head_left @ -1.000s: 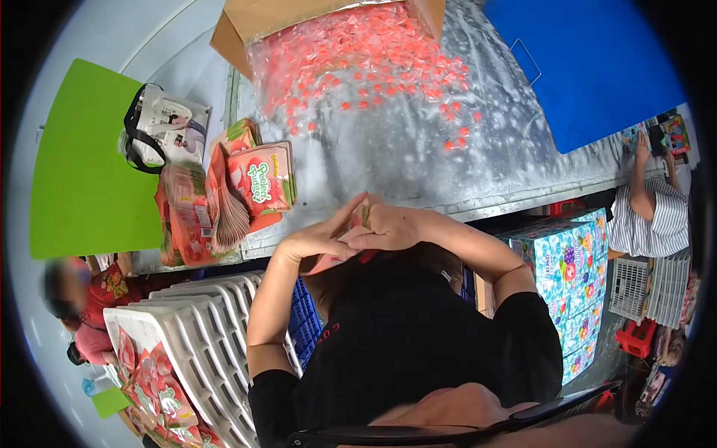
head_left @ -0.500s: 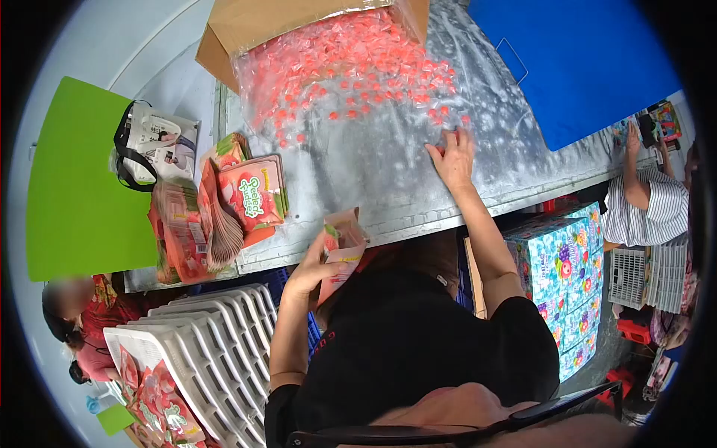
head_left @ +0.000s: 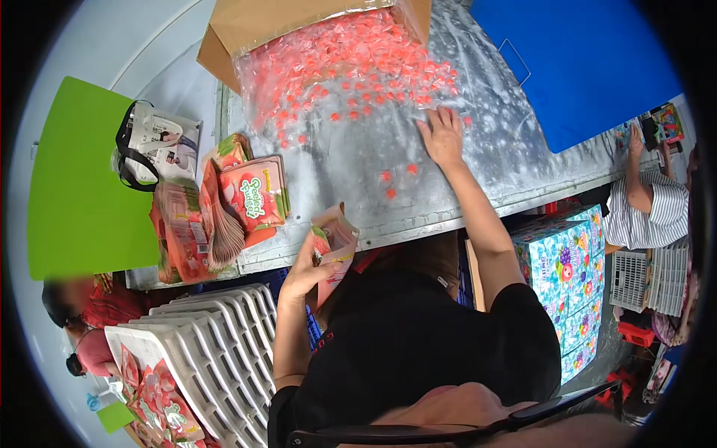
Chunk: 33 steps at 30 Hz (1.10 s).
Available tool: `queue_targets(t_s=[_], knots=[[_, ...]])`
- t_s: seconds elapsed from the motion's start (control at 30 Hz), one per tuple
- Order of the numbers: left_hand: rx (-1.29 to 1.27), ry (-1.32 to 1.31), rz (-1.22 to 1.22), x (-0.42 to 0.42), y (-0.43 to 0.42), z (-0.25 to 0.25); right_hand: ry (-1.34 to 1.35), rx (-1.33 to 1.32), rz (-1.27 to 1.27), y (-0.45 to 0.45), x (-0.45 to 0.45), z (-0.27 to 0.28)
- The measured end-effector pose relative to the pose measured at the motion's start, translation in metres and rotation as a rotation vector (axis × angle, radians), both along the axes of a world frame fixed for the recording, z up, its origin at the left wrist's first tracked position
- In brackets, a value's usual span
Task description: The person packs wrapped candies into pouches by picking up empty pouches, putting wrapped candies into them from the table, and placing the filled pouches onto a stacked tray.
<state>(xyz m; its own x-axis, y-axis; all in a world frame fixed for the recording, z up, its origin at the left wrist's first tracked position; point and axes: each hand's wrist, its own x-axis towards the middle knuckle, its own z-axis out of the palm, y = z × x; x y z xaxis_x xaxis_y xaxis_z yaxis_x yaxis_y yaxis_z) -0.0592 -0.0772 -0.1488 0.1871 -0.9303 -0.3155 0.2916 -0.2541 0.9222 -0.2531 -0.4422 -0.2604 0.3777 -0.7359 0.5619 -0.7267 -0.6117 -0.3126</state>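
Observation:
My left hand (head_left: 300,278) is closed around an open pink candy pouch (head_left: 335,243) at the table's near edge, its mouth tilted upward. Over the metal table, my right hand (head_left: 444,140) reaches out flat with fingers extended, touching the edge of the red wrapped candies (head_left: 351,63). Nothing shows in its grasp. These candies spill from a clear plastic liner in a cardboard box (head_left: 314,21). Three loose candies (head_left: 386,176) lie on the bare metal between the two hands. To the left, printed "Peeled Fudge" pouches (head_left: 254,196) rest in a stack beside fanned pouches (head_left: 219,224).
A white bag (head_left: 168,142) with black straps sits beside a green board (head_left: 89,187). At the right lies a blue board (head_left: 582,67). Stacked white trays (head_left: 216,343) and printed cartons (head_left: 560,276) stand below the table. Other people are at both sides.
Three candies now lie on the metal nearer to me. My right hand has shifted slightly up and left to the pile's edge. The left hand's pouch moved slightly left.

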Motion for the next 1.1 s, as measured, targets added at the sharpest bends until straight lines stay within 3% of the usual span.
queue_targets(t_s=[0.13, 0.27, 0.3, 0.4, 0.6, 0.67, 0.77, 0.83, 0.9, 0.93, 0.97, 1.03, 1.07, 1.1], knots=[[-0.089, -0.147, 0.013, 0.003, -0.004, 0.022, -0.021, 0.152, 0.146, 0.022, -0.002, -0.003], [-0.006, -0.087, 0.053, 0.004, -0.007, 0.040, 0.022, 0.168, 0.230, 0.083, 0.005, 0.019], [-0.140, -0.216, 0.036, 0.005, -0.012, 0.039, 0.074, 0.176, 0.227, 0.097, 0.010, 0.026], [-0.123, -0.316, 0.043, 0.006, -0.018, 0.039, 0.153, 0.171, 0.273, 0.129, 0.023, 0.038], [-0.097, -0.471, 0.134, 0.005, -0.028, 0.021, 0.153, 0.143, 0.501, 0.132, 0.035, 0.007], [-0.132, -0.731, 0.118, 0.001, -0.032, 0.025, 0.185, 0.186, 0.539, 0.124, 0.034, -0.003], [-0.124, -0.794, 0.126, -0.001, -0.036, 0.018, 0.162, 0.176, 0.528, 0.112, 0.034, -0.004], [-0.131, -0.827, 0.127, -0.002, -0.039, 0.015, -0.288, 0.557, 0.507, 0.104, 0.038, 0.016], [-0.128, -1.076, 0.116, -0.002, -0.043, 0.015, -0.342, 0.667, 0.620, 0.112, 0.036, 0.062], [-0.123, -1.074, 0.119, -0.003, -0.045, 0.014, -0.394, 0.786, 0.725, 0.119, 0.034, 0.093], [-0.145, -1.127, 0.113, -0.004, -0.047, 0.013, -0.393, 0.791, 0.724, 0.125, 0.032, 0.122], [-0.170, -1.181, 0.103, -0.006, -0.050, 0.013, 0.006, 0.781, 0.977, 0.134, 0.034, 0.165], [-0.166, -1.208, 0.061, -0.008, -0.052, 0.015, 0.004, 0.779, 0.975, 0.137, 0.039, 0.160], [-0.161, -1.234, 0.018, -0.010, -0.053, 0.016, 0.030, 0.586, 1.004, 0.141, 0.045, 0.152]])
